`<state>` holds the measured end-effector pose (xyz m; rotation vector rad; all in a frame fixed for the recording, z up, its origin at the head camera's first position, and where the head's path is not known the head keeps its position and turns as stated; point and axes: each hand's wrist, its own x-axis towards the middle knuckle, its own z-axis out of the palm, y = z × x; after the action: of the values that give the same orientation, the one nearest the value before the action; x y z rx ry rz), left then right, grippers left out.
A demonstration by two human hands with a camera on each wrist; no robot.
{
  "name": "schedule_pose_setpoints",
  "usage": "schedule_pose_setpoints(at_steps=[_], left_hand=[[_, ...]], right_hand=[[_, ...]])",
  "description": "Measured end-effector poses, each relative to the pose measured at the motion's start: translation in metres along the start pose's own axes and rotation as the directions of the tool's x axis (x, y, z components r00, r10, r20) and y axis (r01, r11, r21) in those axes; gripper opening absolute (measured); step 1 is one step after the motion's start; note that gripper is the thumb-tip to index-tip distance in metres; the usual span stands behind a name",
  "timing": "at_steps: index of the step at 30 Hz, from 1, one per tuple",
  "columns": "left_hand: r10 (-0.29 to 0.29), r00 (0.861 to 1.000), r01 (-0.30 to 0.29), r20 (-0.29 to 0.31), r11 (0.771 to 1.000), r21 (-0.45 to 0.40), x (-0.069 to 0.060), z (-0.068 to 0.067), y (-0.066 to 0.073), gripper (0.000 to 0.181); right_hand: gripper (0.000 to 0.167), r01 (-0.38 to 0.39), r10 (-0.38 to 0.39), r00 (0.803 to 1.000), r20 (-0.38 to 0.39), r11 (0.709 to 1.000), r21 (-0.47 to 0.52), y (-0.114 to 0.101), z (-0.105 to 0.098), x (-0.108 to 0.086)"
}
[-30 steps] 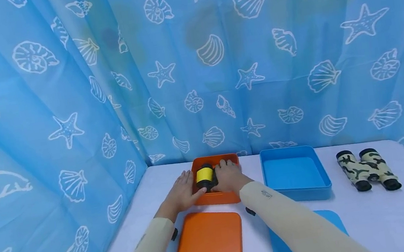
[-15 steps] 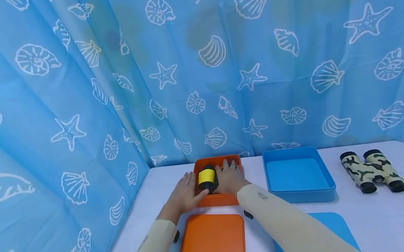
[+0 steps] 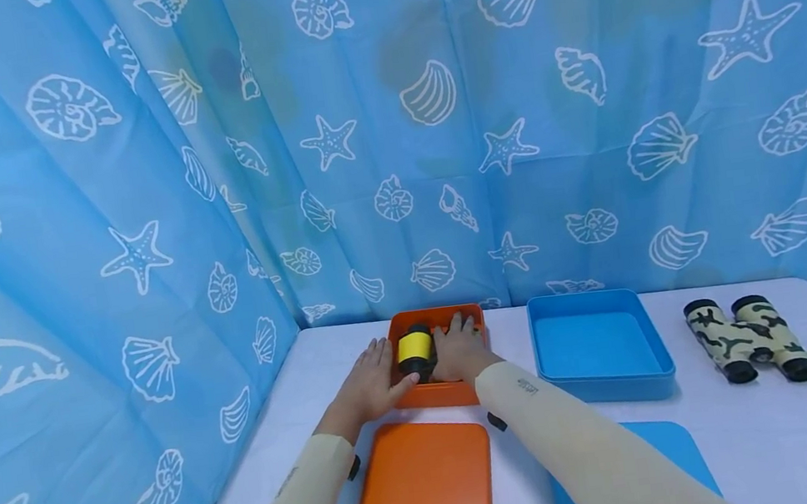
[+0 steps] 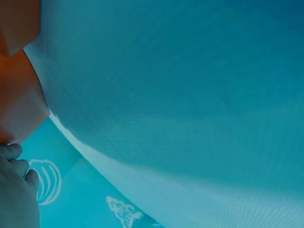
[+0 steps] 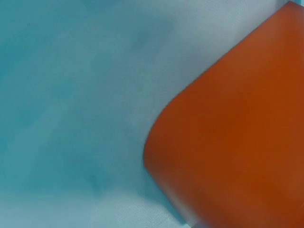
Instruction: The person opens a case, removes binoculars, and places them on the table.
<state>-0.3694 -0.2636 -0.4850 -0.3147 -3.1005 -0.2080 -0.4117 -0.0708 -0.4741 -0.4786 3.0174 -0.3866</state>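
Observation:
A small yellow-and-black thing, like a binocular barrel (image 3: 414, 347), lies in an orange box (image 3: 436, 397) at the back of the table in the head view. My left hand (image 3: 368, 382) rests along the box's left side, fingers straight and thumb toward the front rim. My right hand (image 3: 459, 352) reaches into the box's right part, fingers spread, back of the hand up. What lies under its palm is hidden. In the left wrist view, part of a hand (image 4: 16, 190) shows beside an orange wall. The right wrist view shows an orange surface (image 5: 237, 137) but no hand.
An orange lid (image 3: 424, 485) lies in front of the orange box. To the right stand a blue box (image 3: 602, 389) and, nearer, a blue lid (image 3: 669, 446) partly under the right forearm. Camouflage binoculars (image 3: 750, 335) lie farther right. A shell-patterned curtain (image 3: 357, 123) hangs behind.
Inside the box the right hand has shifted slightly left, and its fingers look a little more spread. The left hand has stayed at the box's side.

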Motion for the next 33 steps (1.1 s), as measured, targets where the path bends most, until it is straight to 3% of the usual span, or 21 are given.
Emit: schedule_pose_setpoints(at_steps=[8,14,26,33], left_hand=[[0.018,1.000,-0.018,-0.022,1.000,-0.006,0.001,0.002,0.001,0.109],[0.005,1.000,-0.005,-0.026,1.000,0.001,0.002,0.004,0.000,0.109],[-0.010,1.000,0.010,-0.002,1.000,-0.020,-0.001,-0.002,0.002,0.106],[-0.006,1.000,0.006,-0.009,1.000,-0.021,0.001,0.000,0.003,0.109]], right_hand=[[0.100,0.014,-0.016,0.999,-0.046,0.999,-0.030,0.001,0.002,0.004],[0.098,0.078,-0.086,0.994,-0.071,0.991,-0.110,-0.002,-0.004,0.002],[0.092,0.125,-0.153,0.980,-0.125,0.971,-0.204,0.002,-0.034,-0.001],[0.095,0.151,-0.177,0.978,-0.107,0.964,-0.218,0.014,-0.050,-0.013]])
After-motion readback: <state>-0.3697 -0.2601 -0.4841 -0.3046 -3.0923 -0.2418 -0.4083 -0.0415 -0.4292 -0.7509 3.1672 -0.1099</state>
